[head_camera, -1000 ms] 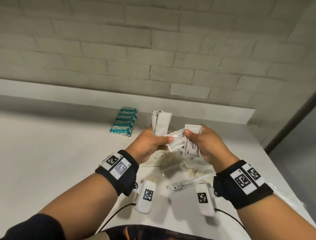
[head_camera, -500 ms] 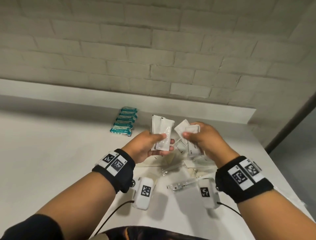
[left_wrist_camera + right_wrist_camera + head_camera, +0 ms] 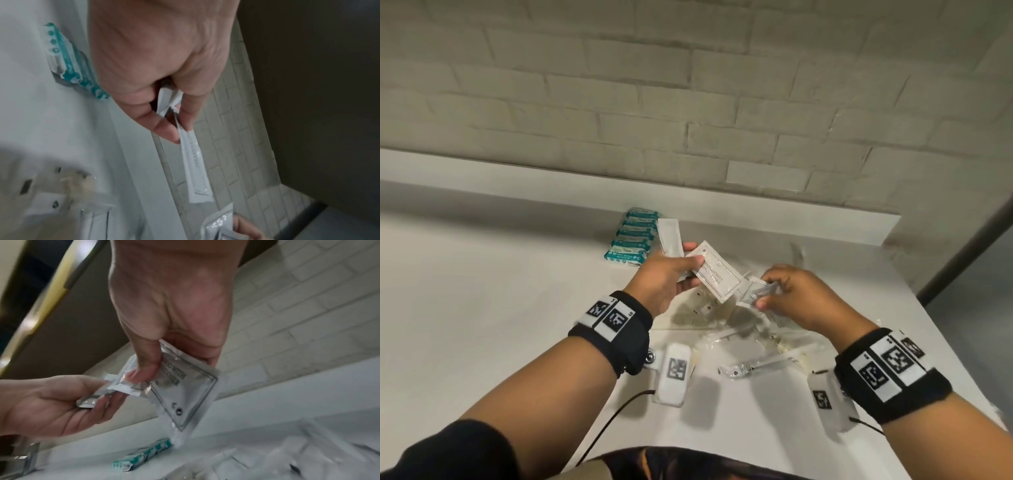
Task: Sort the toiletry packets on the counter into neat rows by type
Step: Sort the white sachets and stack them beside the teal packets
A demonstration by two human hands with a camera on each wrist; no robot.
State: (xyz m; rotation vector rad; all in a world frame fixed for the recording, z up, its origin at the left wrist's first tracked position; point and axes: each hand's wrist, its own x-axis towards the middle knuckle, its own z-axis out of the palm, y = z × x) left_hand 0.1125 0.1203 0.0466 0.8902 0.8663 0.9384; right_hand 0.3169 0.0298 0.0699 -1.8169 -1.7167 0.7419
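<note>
Left hand pinches several white sachets, long axis running toward lower right of frame. Right hand pinches smaller sachets just beside, over the loose pile at centre. Teal packet row sits upper left by the counter back edge; left hand nearer, bare counter to its left.
</note>
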